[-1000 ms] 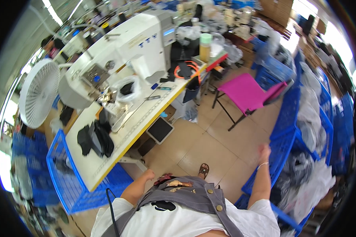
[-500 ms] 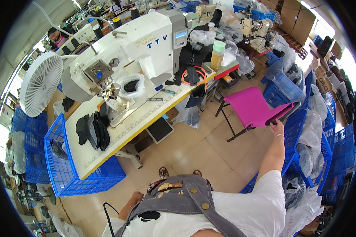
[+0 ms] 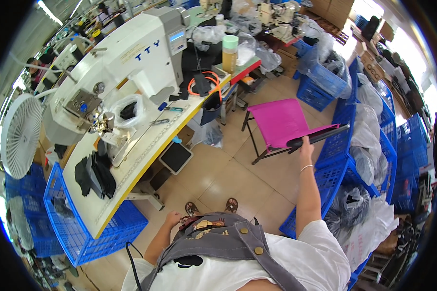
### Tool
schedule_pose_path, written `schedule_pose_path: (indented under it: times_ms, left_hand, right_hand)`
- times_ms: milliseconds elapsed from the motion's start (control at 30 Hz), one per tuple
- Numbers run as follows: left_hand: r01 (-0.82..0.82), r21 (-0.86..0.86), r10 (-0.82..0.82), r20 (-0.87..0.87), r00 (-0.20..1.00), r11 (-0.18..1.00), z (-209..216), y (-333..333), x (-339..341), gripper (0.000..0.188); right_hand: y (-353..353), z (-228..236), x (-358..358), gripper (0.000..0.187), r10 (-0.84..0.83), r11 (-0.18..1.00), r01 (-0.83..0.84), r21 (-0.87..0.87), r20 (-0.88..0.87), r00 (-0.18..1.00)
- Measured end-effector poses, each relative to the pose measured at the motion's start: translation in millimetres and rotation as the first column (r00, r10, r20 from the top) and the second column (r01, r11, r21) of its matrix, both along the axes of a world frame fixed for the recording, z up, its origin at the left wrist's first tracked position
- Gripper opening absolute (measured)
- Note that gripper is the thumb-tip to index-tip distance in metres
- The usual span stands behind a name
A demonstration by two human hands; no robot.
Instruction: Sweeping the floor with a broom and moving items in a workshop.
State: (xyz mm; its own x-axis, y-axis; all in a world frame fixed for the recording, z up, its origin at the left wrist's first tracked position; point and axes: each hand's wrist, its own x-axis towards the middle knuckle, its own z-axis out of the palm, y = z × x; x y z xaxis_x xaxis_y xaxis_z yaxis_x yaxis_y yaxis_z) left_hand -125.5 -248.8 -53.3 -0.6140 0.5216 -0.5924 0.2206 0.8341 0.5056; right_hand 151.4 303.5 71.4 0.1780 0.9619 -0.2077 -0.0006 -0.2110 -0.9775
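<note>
My right hand [image 3: 305, 146] is stretched out to the right, its fingers wrapped round the black edge of a magenta folding chair [image 3: 282, 121]. The chair has dark legs and stands tilted on the tiled floor, beside the blue crates. My left hand [image 3: 172, 219] hangs low beside my grey apron [image 3: 223, 233], fingers curled, with nothing visible in it. To the left is a large white sewing machine [image 3: 131, 53] on a table [image 3: 90, 213] with a yellow edge. A stack of black cut pieces [image 3: 96, 174] lies on that table.
Blue crates [image 3: 332, 165] holding plastic-wrapped goods line the right side. Another blue crate [image 3: 102, 237] stands under the table's near left end. A white fan [image 3: 22, 136] is at the far left. A bottle with a green lid [image 3: 229, 53] stands on the table's far end.
My view has turned to the right, so the machine and table sit further left. My right hand still grips the chair, whose backrest has swung lower and flatter.
</note>
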Motion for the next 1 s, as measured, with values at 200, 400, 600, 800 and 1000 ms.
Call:
schedule_pose_path:
  times_ms: [200,400,600,800,1000]
  left_hand:
    - [0.006,0.106,-0.039,0.311,0.95,0.994,5,81,2,0.022]
    - [0.295,0.289,-0.388,0.358,0.849,0.911,11,171,10,0.02]
    - [0.508,0.451,-0.651,0.256,0.715,0.734,63,242,76,0.019]
    - [0.214,0.652,-0.639,0.527,0.56,0.727,172,251,155,0.024]
    - [0.181,0.977,-0.816,-0.194,0.544,-0.112,402,241,193,0.048]
  right_hand:
    - [-116,3,15,0.027,-0.103,0.991,0.109,-0.082,0.073,0.992]
    - [-244,8,51,0.022,-0.119,0.968,0.118,-0.224,0.006,0.993]
    - [-358,-9,140,0.023,-0.106,0.877,0.071,-0.475,-0.048,0.993]
    - [-411,3,225,0.009,-0.091,0.814,-0.02,-0.58,-0.163,0.982]
    - [-364,11,314,0.005,0.103,0.855,-0.156,-0.494,-0.132,0.986]
